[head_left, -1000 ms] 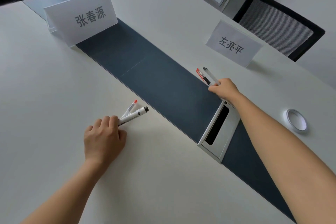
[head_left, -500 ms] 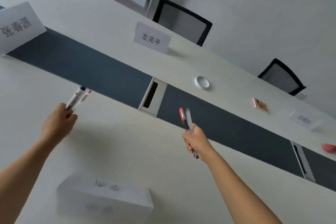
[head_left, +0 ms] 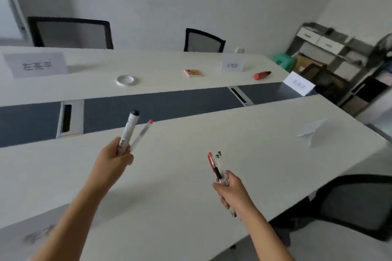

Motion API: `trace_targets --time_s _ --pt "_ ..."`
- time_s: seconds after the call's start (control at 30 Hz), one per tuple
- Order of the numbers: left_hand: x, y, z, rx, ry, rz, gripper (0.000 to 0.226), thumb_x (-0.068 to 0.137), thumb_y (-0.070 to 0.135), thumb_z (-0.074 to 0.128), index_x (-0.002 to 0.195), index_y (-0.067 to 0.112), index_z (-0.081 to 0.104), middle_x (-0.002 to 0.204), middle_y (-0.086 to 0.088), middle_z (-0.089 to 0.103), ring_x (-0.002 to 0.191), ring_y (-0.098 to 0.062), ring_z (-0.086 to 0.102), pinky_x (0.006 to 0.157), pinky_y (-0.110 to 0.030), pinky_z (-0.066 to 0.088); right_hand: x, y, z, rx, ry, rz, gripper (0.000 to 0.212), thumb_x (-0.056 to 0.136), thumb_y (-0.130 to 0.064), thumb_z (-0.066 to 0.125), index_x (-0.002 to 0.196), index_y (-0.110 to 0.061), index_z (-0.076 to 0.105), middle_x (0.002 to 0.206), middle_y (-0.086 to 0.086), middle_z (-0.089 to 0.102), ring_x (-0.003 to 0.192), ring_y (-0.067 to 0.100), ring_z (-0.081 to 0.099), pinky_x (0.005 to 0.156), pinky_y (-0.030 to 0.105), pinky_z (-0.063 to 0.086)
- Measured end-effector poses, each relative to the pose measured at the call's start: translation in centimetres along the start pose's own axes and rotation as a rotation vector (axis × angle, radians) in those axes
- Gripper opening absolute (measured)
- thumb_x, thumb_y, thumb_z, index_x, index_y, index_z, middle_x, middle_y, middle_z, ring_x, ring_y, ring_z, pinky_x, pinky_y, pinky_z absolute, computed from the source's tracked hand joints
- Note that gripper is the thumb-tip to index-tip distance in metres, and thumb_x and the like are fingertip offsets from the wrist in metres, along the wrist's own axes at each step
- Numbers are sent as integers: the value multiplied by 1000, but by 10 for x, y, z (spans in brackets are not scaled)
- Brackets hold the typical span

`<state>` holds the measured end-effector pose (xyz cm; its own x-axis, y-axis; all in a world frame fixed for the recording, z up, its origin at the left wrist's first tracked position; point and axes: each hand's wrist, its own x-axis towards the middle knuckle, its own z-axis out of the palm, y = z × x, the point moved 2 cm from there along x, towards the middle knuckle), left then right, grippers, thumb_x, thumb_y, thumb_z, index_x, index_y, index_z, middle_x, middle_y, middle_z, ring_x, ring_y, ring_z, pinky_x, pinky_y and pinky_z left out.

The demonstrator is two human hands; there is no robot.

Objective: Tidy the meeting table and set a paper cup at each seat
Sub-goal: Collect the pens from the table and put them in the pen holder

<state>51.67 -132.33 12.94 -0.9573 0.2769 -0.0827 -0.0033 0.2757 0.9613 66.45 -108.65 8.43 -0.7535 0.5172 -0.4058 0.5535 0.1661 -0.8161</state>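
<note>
My left hand [head_left: 112, 160] is shut on a white marker [head_left: 128, 131] with a black cap and a thin pen with a red tip [head_left: 141, 134], both held above the white meeting table [head_left: 191, 176]. My right hand [head_left: 232, 192] grips a bundle of gel pens [head_left: 216, 165], one red and the others black-tipped, pointing up. On the far half of the table lie a roll of white tape [head_left: 125, 80], a small orange pad [head_left: 192, 73] and a red marker [head_left: 262, 75]. No paper cup is in view.
Name cards stand at the far left [head_left: 36, 65], far right [head_left: 231, 65], the table end [head_left: 299, 83] and near right [head_left: 314, 133]. A dark strip [head_left: 159, 101] with cable boxes [head_left: 69, 118] runs down the middle. Black chairs stand at the far side [head_left: 203, 41] and near right [head_left: 356, 203]. Shelves [head_left: 343, 59] fill the right corner.
My view has swung to the right along the table. Both hands lifted their pens off the table and now hold them up in front of me, closer together.
</note>
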Motion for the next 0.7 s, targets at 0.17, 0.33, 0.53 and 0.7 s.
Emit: trace_targets --time_s 0.17,0.33,0.53,0.7 --pt "-73 -20 130 -16 -342 -126 10 68 -2 55 71 7 51 58 -4 40 52 -17 33 36 -12 28 -66 98 -61 195 259 133 21 81 0 47 71 -13 33 52 1 30 29 8 24 34 19 18" --pt "-162 -58 212 99 -566 -229 14 72 -5 56 76 6 47 60 -7 44 49 -17 34 39 -18 27 -157 197 -94 298 473 251 23 80 0 48 68 -14 34 53 0 30 32 6 25 33 18 23" --pt "-250 -93 271 285 -750 -312 17 78 -13 50 75 2 45 58 -10 42 52 -20 37 49 -28 30 -255 297 -101 407 629 473 21 82 -5 51 69 -15 37 62 4 35 50 14 31 47 28 29" --pt "-275 -76 317 397 -867 -215 17 82 -8 50 74 6 44 60 -10 41 52 -17 36 49 -25 32 -299 339 -111 541 749 552 14 84 -7 48 74 -12 39 63 5 37 49 13 32 46 25 29"
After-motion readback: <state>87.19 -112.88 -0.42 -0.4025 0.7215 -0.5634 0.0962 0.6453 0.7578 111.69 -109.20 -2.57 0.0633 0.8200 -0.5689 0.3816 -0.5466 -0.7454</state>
